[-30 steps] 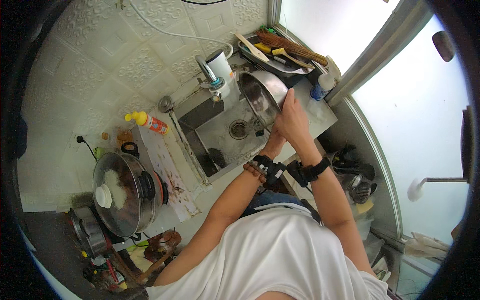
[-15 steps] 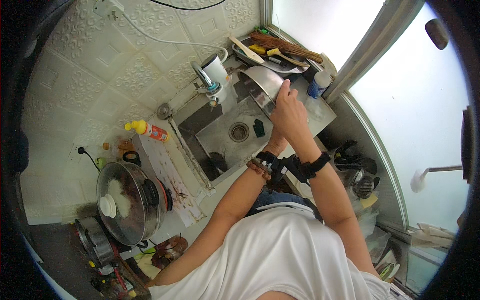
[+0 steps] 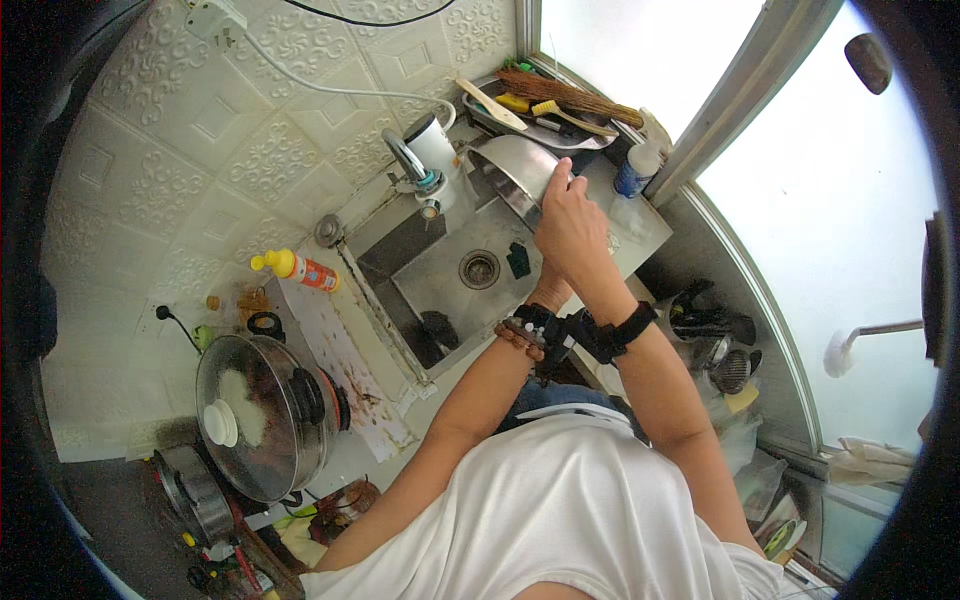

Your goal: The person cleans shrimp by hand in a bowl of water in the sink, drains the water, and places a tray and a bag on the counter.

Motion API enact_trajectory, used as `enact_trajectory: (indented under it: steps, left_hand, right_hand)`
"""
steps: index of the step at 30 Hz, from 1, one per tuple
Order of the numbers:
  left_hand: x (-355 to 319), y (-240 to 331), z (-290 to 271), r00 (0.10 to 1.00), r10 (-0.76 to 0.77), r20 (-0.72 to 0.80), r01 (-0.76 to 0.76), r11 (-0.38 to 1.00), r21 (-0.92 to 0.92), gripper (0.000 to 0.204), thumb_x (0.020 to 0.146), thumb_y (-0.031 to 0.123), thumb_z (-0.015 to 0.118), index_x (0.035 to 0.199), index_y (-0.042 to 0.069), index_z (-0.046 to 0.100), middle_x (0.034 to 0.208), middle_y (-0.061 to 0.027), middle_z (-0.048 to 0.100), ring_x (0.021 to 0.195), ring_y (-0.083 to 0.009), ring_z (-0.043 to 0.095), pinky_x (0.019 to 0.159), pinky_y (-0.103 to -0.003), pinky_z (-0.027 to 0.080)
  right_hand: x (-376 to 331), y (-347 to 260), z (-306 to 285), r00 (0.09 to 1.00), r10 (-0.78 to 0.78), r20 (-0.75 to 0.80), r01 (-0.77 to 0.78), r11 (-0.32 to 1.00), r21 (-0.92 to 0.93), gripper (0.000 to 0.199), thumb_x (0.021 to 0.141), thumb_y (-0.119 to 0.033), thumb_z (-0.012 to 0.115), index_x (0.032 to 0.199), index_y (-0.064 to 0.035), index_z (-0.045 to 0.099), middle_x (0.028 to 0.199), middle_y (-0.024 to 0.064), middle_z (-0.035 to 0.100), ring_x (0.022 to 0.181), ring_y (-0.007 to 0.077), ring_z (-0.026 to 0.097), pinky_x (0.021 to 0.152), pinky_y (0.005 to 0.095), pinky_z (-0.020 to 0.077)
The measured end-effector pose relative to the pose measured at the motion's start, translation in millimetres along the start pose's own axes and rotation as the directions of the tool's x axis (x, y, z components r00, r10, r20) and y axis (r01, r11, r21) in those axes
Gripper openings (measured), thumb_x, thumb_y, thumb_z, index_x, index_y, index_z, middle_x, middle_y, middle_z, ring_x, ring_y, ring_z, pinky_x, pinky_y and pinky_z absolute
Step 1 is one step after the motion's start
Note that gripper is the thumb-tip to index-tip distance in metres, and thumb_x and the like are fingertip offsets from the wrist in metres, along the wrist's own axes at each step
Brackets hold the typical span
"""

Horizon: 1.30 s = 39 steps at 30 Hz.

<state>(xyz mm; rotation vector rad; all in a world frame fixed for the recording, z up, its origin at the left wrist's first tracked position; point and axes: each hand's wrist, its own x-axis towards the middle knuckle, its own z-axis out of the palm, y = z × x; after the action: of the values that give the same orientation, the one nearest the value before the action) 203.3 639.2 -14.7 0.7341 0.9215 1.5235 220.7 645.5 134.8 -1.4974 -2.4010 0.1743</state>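
Steel bowl [image 3: 520,170] tilted at sink's [image 3: 440,280] far edge, right hand [image 3: 570,225] apparently gripping its rim.

the left hand [image 3: 553,292] is mostly hidden behind the right hand [image 3: 572,225], so its grip cannot be told. the right hand's fingertips cover part of the steel bowl [image 3: 515,172] rim. the person's body hides the table's near edge.

Both forearms rise from the lower middle of the frame toward its upper centre, close together and nearly touching at the wrists. The right hand [image 3: 572,225] lies on top, back facing up, fingers curled forward in a grip. The left hand [image 3: 549,293] is mostly hidden beneath it; its fingers cannot be seen.
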Motion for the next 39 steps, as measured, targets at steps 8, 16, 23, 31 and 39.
enact_trajectory:
  steps: [8,16,23,31,39]
  left_hand:
    - [0.9,1.5,-5.6,1.0,0.004,0.005,-0.004,1.0,-0.008,0.03,0.093,0.02,0.051,0.121,0.01,0.047,0.106,-0.0028,0.053,0.089,-0.0113,0.052,0.076,-0.026,0.045]
    - [-2.6,14.3,-11.4,0.996,0.064,-0.065,-0.051,0.981,0.188,0.032,0.092,0.018,0.05,0.123,0.008,0.047,0.116,-0.007,0.051,0.101,-0.0159,0.05,0.085,-0.029,0.041]
    - [-51.9,92.5,6.6,0.98,0.162,-0.117,-0.115,0.936,0.333,0.039,0.094,0.019,0.048,0.129,0.003,0.04,0.13,-0.0094,0.044,0.118,-0.0171,0.043,0.098,-0.03,0.035]
    - [-188.8,109.7,-2.6,0.824,0.308,-0.475,-0.187,0.94,0.284,0.039,0.092,0.018,0.051,0.125,0.0,0.041,0.125,-0.0121,0.045,0.118,-0.0198,0.045,0.1,-0.031,0.037]
    - [-443.1,19.7,-110.0,0.449,0.103,-0.888,0.026,0.991,0.128,0.048,0.087,0.016,0.058,0.131,0.006,0.039,0.125,-0.0098,0.047,0.112,-0.0195,0.047,0.096,-0.032,0.038]
  right_hand:
    - [0.1,-6.1,2.7,1.0,-0.001,0.026,0.002,1.0,-0.031,0.072,0.067,-0.004,0.063,0.127,0.0142,0.028,0.114,0.0407,0.043,0.071,0.0369,0.064,0.059,0.0354,0.0537]
    - [-23.6,91.4,22.6,0.962,0.189,0.196,-0.272,0.672,0.689,0.041,0.074,-0.001,0.05,0.11,0.0144,0.04,0.094,0.0286,0.057,0.074,0.0359,0.064,0.052,0.037,0.0555]
    - [-111.4,170.0,77.2,0.689,0.161,0.707,-0.584,-0.454,0.672,0.024,0.079,-0.003,0.05,0.096,0.0143,0.048,0.084,0.0197,0.057,0.065,0.0301,0.064,0.054,0.0388,0.0591]
    - [-169.9,155.8,50.6,0.704,0.076,0.706,-0.654,-0.315,0.687,0.028,0.076,0.001,0.047,0.102,0.0092,0.048,0.085,0.0167,0.058,0.068,0.0305,0.063,0.051,0.0399,0.0579]
    - [-207.1,181.5,93.9,0.603,0.055,0.796,-0.704,-0.433,0.563,0.028,0.08,0.0,0.048,0.106,0.01,0.043,0.097,0.0214,0.054,0.08,0.0342,0.061,0.064,0.046,0.0573]
